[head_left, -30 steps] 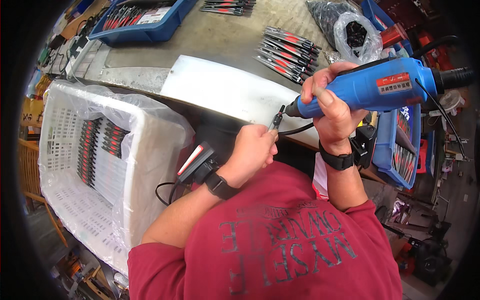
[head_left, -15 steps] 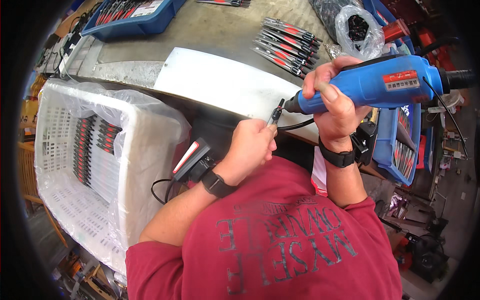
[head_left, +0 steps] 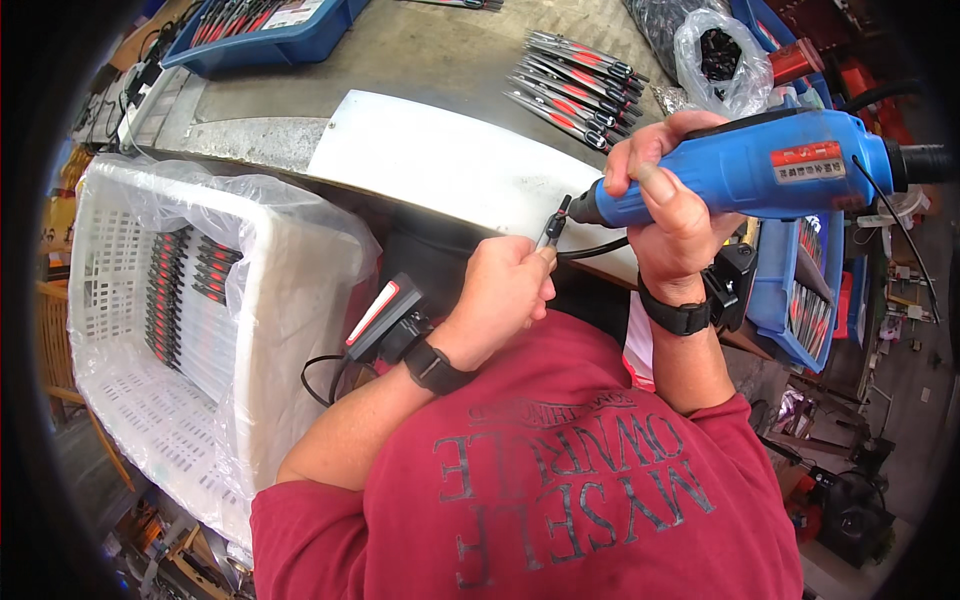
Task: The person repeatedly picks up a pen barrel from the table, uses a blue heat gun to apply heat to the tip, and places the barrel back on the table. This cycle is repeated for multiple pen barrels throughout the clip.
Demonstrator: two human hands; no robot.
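My right hand (head_left: 683, 205) wraps around a blue electric screwdriver (head_left: 745, 170), its nose pointing left. My left hand (head_left: 507, 285) is closed on a slim grey-and-black tool (head_left: 554, 226), whose black end sticks up from the fingers; the rest is hidden in the hand. The screwdriver's nose meets that black end, or is very close to it; the bit itself is too small to make out. Beyond the hands, several slim pointed tools (head_left: 577, 88) with grey bodies, red panels and black ends lie in a bunch on the bench.
A white sheet (head_left: 430, 155) covers the bench's front edge. At left stands a plastic-lined white crate (head_left: 258, 330) with stacked tools. A blue tray (head_left: 275, 52) sits far left, a blue bin (head_left: 768, 300) at right, and a bag of black parts (head_left: 720, 55) far right.
Almost nothing differs. Both hands, the screwdriver and the slim tool keep nearly the same place, with only a slight shift of the screwdriver and of the whole view.
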